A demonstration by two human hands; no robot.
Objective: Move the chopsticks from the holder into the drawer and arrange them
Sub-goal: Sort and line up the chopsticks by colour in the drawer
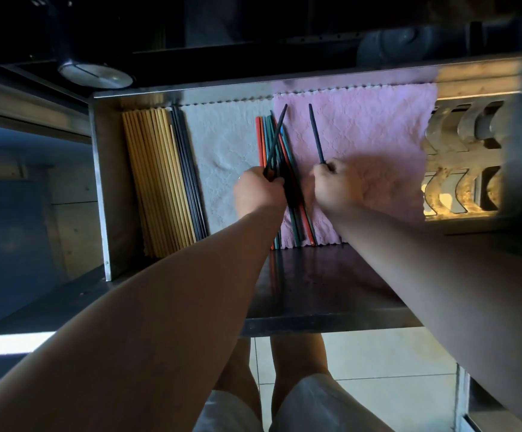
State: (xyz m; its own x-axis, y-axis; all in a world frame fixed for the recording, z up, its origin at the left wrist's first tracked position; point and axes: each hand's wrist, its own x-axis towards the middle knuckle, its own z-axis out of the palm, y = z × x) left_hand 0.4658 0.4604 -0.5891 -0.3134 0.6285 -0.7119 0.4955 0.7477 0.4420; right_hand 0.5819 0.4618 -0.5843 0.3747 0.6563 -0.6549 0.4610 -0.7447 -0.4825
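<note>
An open metal drawer [100, 169] holds a white cloth [225, 141] and a pink cloth [362, 132]. Yellow wooden chopsticks [157, 182] lie in a neat row at its left, with dark chopsticks [188, 169] beside them. A loose bunch of orange and teal chopsticks [264, 138] lies in the middle. My left hand [258, 191] is closed on a dark chopstick [277, 135] tilted over that bunch. My right hand [331, 188] pinches the lower end of another dark chopstick [315, 132] above the pink cloth. No holder is visible.
A perforated metal rack [462, 157] sits at the drawer's right. The dark counter [253, 57] runs above the drawer's back edge, with a round metal lid [94, 74] at upper left. The drawer's front panel [325, 294] is below my arms; tiled floor [387, 363] lies underneath.
</note>
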